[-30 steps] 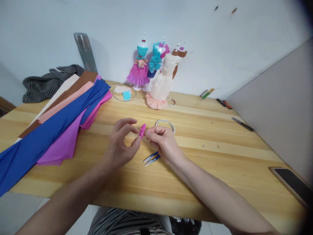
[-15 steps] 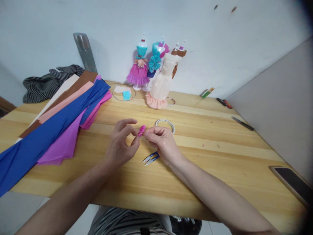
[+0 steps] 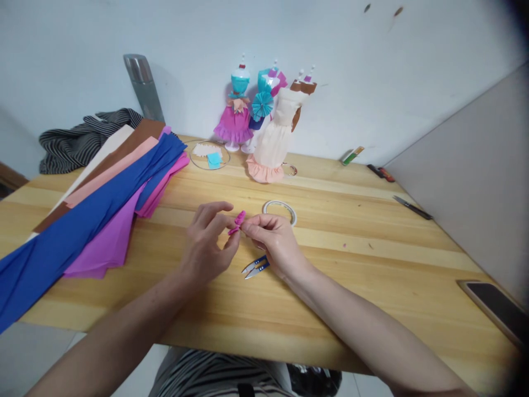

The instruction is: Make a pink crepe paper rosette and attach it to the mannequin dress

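From here I see the right hand (image 3: 273,234) with its grip pinched on a small pink piece (image 3: 239,220) above the tabletop (image 3: 231,317); the left hand (image 3: 206,242) curves finger and thumb to it, their hold hard to tell. Bare wood stretches rightward toward the phone (image 3: 496,309); the near edge crosses beneath both arms.

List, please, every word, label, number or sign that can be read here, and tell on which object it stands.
No text can be read.
White ring: any print is too small and blurred.
Green-and-yellow item: too small to read.
Red item: too small to read.
Pink piece: no text visible.
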A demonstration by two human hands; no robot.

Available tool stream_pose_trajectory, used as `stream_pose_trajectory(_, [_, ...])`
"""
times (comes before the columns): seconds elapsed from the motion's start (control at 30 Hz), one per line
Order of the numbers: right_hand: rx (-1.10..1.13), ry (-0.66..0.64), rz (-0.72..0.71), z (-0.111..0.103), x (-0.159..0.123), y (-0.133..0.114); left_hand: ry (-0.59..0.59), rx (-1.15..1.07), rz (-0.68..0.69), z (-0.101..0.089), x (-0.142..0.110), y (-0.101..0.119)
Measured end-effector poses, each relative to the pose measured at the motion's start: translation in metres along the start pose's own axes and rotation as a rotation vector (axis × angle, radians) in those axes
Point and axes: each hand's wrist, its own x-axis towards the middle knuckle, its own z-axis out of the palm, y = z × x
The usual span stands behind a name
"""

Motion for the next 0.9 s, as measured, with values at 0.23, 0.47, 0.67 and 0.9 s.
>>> stream_pose_trajectory(0.23, [0.003, -0.002, -0.001, 0.001, 0.0, 0.002, -0.048, -0.232, -0.233, -0.001, 0.001, 0.0])
stream_pose_trajectory(0.47, [-0.003, -0.003, 0.016, 0.001, 0.0, 0.002, -0.152, -0.827, -0.911, -0.004, 0.008, 0.0])
stream_pose_trajectory(0.67, [0.024, -0.015, 0.071, -0.001, 0.0, 0.001, -0.25, -1.064, -1.098, 0.0, 0.006, -0.01])
stream_pose_trajectory(0.9, [0.014, -0.039, 0.089, -0.001, 0.001, 0.001, -0.276, -1.206, -1.286, 0.002, 0.006, -0.01])
